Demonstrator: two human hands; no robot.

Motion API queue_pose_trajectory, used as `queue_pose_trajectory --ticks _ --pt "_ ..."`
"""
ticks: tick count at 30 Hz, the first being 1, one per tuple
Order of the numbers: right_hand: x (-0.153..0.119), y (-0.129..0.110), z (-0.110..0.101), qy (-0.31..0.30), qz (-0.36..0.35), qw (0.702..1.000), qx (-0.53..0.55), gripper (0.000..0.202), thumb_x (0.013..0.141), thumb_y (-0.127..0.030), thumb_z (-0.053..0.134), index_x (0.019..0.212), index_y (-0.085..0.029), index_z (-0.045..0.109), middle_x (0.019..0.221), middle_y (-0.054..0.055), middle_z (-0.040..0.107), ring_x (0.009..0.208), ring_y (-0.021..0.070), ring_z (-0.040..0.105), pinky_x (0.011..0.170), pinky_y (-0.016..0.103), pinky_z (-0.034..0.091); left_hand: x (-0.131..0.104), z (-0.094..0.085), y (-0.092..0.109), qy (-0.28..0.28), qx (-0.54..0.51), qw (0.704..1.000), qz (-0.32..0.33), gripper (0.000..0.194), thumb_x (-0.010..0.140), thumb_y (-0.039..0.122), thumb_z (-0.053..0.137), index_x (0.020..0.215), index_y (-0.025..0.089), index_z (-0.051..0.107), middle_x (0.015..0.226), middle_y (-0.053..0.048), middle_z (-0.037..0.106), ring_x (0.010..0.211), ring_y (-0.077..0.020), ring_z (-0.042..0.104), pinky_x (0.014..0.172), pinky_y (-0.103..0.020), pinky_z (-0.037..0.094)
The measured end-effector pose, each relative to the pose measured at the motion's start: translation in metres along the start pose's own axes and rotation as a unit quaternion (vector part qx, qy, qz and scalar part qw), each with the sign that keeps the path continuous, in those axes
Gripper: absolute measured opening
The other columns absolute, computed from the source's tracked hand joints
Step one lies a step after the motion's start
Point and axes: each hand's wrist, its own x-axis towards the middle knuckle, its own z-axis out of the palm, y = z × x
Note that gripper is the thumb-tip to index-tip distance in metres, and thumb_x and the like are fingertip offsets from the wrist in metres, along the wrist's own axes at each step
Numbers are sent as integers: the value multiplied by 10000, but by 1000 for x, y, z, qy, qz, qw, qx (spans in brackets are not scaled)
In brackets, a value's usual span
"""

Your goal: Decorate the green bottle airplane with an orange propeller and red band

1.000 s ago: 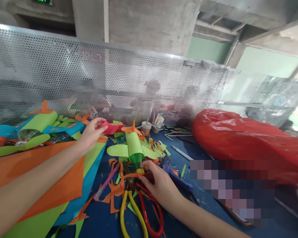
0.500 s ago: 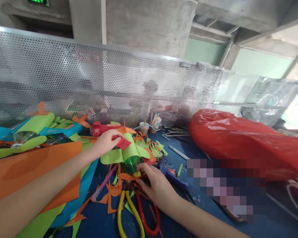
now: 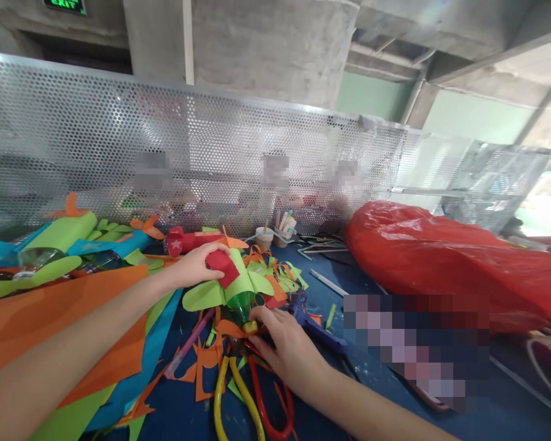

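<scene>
A toy plane made from a green plastic bottle [image 3: 240,305] stands in the middle of the table. Light green paper [image 3: 241,269] wraps its body, with rounded wings at both sides. Between the fingertips of my left hand [image 3: 193,263] is a piece of red paper [image 3: 228,272], over the left side of the body. My right hand [image 3: 287,340] grips the bottle's yellow cap [image 3: 250,327] by thumb and finger. An orange paper strip [image 3: 232,329] sits at the cap. Just below lie yellow-handled scissors [image 3: 218,398] and red-handled scissors [image 3: 262,398].
Orange card [image 3: 64,324] and blue sheets cover the left. Other bottle planes [image 3: 68,233] stand behind them. A blue glue gun [image 3: 319,331] lies right of my right hand, a red plastic bag [image 3: 422,263] beyond. Paper scraps [image 3: 282,269] and cups of pens [image 3: 284,236] are farther back.
The red paper has turned in my left hand and now shows more of its surface, slightly lower on the plane. My right hand keeps its hold on the cap.
</scene>
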Motion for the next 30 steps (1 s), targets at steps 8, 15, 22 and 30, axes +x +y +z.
queue_pose_trajectory --ticks 8,15,22,30 --pt "0 -5 -4 -12 -34 997 -74 218 878 -115 581 1083 -187 562 984 67 679 945 247 612 846 386 474 -5 -10 3 -54 -47 997 -7 471 717 396 720 1134 217 592 1123 -58 652 867 -215 654 756 -329 527" --pt "1 -3 -1 -10 -61 992 -106 218 911 -110 530 1108 -195 566 1024 59 682 950 243 602 851 386 468 -12 -10 11 -73 32 997 16 420 713 419 732 1106 278 686 1199 -59 564 1056 -257 584 814 -345 515" --pt "0 -2 0 -5 -58 993 -102 218 908 -109 540 1109 -190 564 1025 57 678 950 241 595 853 390 467 -21 -11 19 -54 195 976 81 320 778 386 703 1085 297 719 1305 -68 475 1189 -292 517 998 -441 439" --pt "0 -3 0 -2 -59 993 -102 232 885 -97 564 1101 -182 570 1019 60 681 949 250 595 856 402 467 -36 0 22 -70 267 944 182 350 958 339 483 1270 234 599 1268 -97 598 1171 -255 557 1014 -450 453"
